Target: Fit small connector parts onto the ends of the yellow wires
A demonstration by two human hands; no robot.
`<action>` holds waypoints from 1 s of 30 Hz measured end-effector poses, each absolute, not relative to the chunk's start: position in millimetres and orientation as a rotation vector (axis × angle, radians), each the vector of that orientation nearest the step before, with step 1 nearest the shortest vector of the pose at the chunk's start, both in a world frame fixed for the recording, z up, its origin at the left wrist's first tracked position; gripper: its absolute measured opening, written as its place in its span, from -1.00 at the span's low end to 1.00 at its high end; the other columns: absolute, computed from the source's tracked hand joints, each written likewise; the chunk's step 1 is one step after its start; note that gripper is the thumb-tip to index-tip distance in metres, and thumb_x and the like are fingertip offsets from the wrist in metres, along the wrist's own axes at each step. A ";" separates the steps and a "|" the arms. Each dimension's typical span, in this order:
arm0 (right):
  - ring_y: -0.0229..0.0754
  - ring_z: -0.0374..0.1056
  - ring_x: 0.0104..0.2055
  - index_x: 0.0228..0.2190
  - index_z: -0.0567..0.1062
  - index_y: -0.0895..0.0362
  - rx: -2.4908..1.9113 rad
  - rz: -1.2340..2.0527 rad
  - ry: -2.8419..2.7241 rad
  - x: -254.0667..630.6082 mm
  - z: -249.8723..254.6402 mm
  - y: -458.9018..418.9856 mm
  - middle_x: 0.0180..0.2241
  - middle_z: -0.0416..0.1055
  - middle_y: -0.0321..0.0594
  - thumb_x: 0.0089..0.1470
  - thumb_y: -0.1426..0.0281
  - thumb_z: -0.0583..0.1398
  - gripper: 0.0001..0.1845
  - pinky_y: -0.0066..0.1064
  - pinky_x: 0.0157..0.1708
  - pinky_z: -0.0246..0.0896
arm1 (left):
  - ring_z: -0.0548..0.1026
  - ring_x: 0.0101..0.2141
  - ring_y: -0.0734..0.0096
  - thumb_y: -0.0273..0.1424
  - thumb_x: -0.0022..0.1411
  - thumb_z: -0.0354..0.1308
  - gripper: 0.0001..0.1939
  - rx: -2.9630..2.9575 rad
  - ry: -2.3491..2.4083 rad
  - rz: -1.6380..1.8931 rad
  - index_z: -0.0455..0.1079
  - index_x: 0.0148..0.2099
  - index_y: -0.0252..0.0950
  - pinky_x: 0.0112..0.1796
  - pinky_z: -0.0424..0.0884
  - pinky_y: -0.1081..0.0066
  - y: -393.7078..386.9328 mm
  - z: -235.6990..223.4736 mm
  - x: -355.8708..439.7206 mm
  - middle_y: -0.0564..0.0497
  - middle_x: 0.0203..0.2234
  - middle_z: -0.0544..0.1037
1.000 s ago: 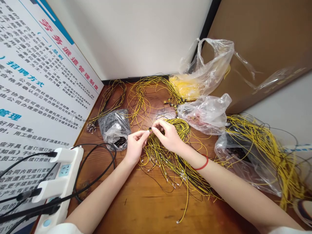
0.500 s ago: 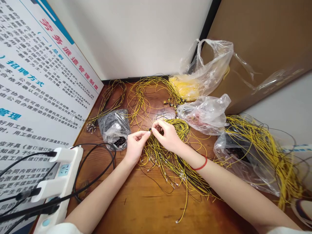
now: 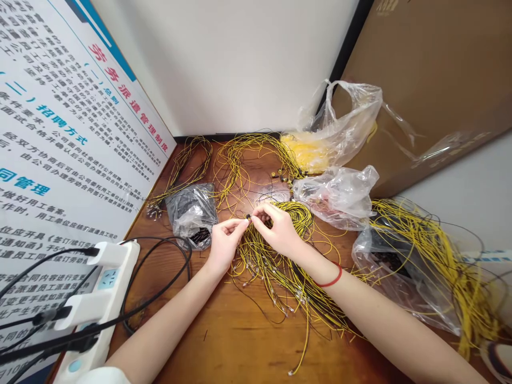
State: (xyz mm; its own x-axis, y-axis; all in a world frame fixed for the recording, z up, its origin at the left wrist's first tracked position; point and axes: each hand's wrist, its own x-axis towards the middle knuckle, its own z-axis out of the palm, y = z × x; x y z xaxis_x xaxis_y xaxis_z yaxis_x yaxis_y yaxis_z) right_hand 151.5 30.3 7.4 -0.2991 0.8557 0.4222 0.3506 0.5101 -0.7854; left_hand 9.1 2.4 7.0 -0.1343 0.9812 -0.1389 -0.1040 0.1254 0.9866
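Note:
My left hand (image 3: 226, 241) pinches a small black connector piece (image 3: 248, 217) between thumb and finger, above the near left of a wire bundle. Meeting it from the other side, my right hand (image 3: 276, 229) has thumb and fingertip closed at the same spot; what it grips there is too small to make out. Under and behind both hands spreads a big bundle of yellow and black wires (image 3: 288, 277), many with small pale metallic ends. A clear bag of black parts (image 3: 192, 216) lies just left of my left hand.
A white power strip (image 3: 116, 282) with plugs and black cables stands at the left, by a printed board (image 3: 80, 133). Plastic bags (image 3: 336, 194) and a bag of yellow parts (image 3: 308, 152) lie at the back right. More yellow wires (image 3: 444, 256) hang over a bag at the right.
The view has tilted slightly, so everything sits a little lower in it. Both hands stay pinched together around the small black piece, with barely any movement.

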 end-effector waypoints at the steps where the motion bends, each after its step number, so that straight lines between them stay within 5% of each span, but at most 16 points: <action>1: -0.28 0.24 -0.43 -0.43 0.36 0.12 -0.992 0.724 -1.869 151.5 7.4 30.2 -0.47 0.33 -0.30 0.10 0.47 0.12 -0.93 -0.41 -0.38 0.19 | 0.27 -0.64 0.56 -0.25 -0.11 0.32 -0.77 0.969 1.297 1.258 0.54 -0.47 -0.34 -0.57 0.18 0.50 2.5 6.8 8.9 0.09 -0.71 0.42; 30: -0.26 0.40 -0.40 -0.46 0.49 0.14 -0.928 0.514 -1.903 153.8 2.2 32.4 -0.45 0.51 -0.25 0.09 0.51 0.20 -0.89 -0.40 -0.35 0.29 | 0.24 -0.63 0.57 -0.24 -0.05 0.28 -0.76 1.069 1.284 1.228 0.50 -0.48 -0.35 -0.54 0.18 0.50 2.0 6.4 6.7 0.14 -0.75 0.33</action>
